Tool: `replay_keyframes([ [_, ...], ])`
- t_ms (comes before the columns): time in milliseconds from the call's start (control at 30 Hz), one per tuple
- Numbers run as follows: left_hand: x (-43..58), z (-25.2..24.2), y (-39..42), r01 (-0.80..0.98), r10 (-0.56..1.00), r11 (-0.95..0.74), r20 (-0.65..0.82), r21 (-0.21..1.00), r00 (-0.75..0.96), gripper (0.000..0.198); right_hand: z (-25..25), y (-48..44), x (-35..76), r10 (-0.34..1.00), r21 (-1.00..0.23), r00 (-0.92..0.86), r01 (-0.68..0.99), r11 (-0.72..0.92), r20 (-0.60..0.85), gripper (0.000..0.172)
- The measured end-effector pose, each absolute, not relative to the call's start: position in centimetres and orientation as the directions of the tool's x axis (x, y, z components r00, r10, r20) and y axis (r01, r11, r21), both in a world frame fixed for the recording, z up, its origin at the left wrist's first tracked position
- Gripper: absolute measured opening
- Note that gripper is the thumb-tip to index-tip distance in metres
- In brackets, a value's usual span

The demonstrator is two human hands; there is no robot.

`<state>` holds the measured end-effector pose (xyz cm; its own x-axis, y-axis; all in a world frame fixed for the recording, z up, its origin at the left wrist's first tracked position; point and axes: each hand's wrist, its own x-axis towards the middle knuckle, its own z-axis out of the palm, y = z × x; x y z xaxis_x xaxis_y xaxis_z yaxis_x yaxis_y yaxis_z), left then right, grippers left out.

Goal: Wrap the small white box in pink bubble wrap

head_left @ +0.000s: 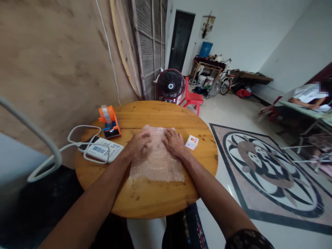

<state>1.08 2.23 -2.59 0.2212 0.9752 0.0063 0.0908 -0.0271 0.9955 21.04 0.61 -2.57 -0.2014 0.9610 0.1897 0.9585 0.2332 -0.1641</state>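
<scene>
in a room with a patterned stone floor (264, 166), a round wooden table (145, 204) serves as the work surface, where we see a sheet of clear bubble wrap (158, 166) lying under and between the fingers of the left hand (138, 142) and the right hand (175, 141). the left fingers are bent and close together on the sheet's left side; we cannot tell whether they pinch any film. the right fingers lie flatter on the opposite side, slightly parted, seemingly pressing rather than gripping. an orange-and-blue tape dispenser (111, 121) stands beyond the left fingers and to their left, a white packet (115, 149) nearer the left wrist, and a small card (192, 142) just right of the right hand. to smooth the sheet well, we judge, both hands should press lightly and evenly, working outward from the middle so folds flatten and no bubbles burst.
</scene>
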Motion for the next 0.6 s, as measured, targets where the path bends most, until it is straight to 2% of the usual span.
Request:
replay_keyframes([
  [100,1.2,-2.7,2.4,-0.001,0.984,0.078,-0.077,0.997,0.161,0.035,-2.5,0.7,21.0,0.961,-0.164,-0.201,0.959,0.232,0.188,0.051],
  [233,1.3,-1.9,2.1,-0.134,0.981,0.115,-0.091,0.984,0.173,0.024,-2.4,0.7,21.0,0.961,-0.160,-0.198,0.960,0.230,0.195,0.050],
  [367,1.1,-1.6,2.1,-0.182,0.985,0.131,-0.108,0.974,0.132,0.024,-2.3,0.6,20.9,0.962,-0.160,-0.198,0.960,0.228,0.187,0.050],
  [467,1.1,-1.9,2.2,-0.126,0.986,0.119,-0.103,0.985,0.128,0.029,-2.3,0.5,20.9,0.962,-0.162,-0.198,0.960,0.230,0.189,0.050],
  [600,1.1,-2.3,2.1,0.081,0.990,0.014,-0.025,0.997,0.137,0.039,-2.3,0.6,20.9,0.958,-0.157,-0.202,0.959,0.236,0.205,0.050],
])
